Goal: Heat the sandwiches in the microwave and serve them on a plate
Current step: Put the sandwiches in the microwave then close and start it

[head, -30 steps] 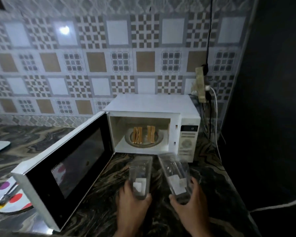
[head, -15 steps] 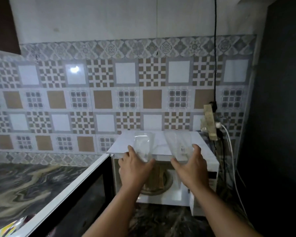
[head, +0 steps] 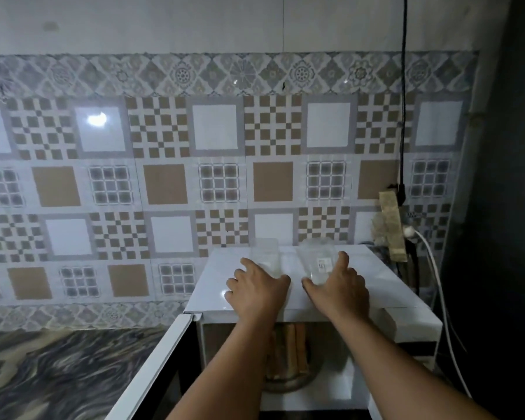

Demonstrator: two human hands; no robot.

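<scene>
— On the microwave top, status?
— Left hand and right hand are each gripping a clear container. Sandwiches are sitting inside, door hanging open; heating and plating are pending.

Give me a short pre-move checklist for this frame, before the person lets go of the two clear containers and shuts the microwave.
1. Left container resting on the microwave top: ok.
2. Right container resting there too: ok.
3. Left hand and right hand released: not ok, both are on the containers.
4. Sandwiches inside on the plate: ok.
5. Microwave door closed: not ok, open.
6. Forearms out of the door's swing: not ok.
</scene>
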